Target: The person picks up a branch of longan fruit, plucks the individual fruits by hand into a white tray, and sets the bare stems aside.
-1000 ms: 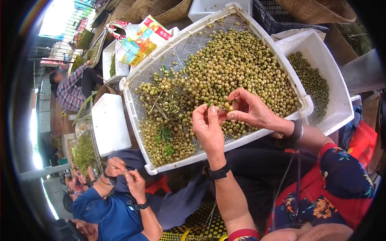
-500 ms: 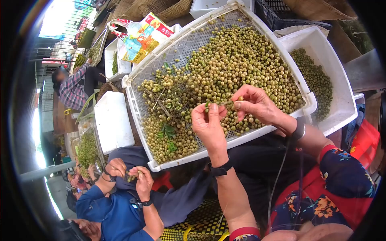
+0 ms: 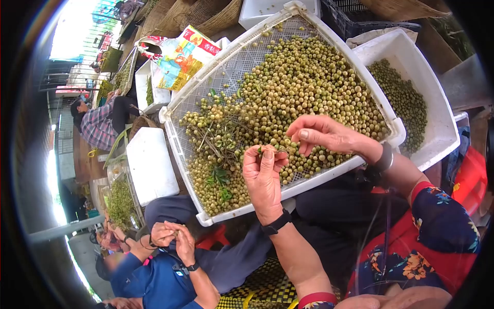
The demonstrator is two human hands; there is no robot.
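Over the front of a white mesh tray (image 3: 216, 72), my left hand (image 3: 264, 177) pinches a thin fruit stem (image 3: 279, 150) between thumb and fingers; a bit of green shows at its end. My right hand (image 3: 329, 136) hovers just to the right, thumb and fingers apart, with nothing visible in them. Below both hands lie many small round yellow-green fruits (image 3: 309, 77), heaped across the tray. Toward its left side, a tangle of twigs (image 3: 218, 136) still bears fruits, and green leaves (image 3: 220, 177) lie near it.
Right of the tray stands a white foam box (image 3: 437, 103) of greener fruits. A colourful printed bag (image 3: 185, 56) and a white foam lid (image 3: 152, 162) are on the left. A co-worker in blue (image 3: 159, 278) handles something small beside me. Another person in plaid (image 3: 98, 123) sits farther off.
My right hand has parted from my left, and its finger and thumb have opened. The left hand has shifted slightly down and left, keeping the stem. The co-worker's hands have moved right and down.
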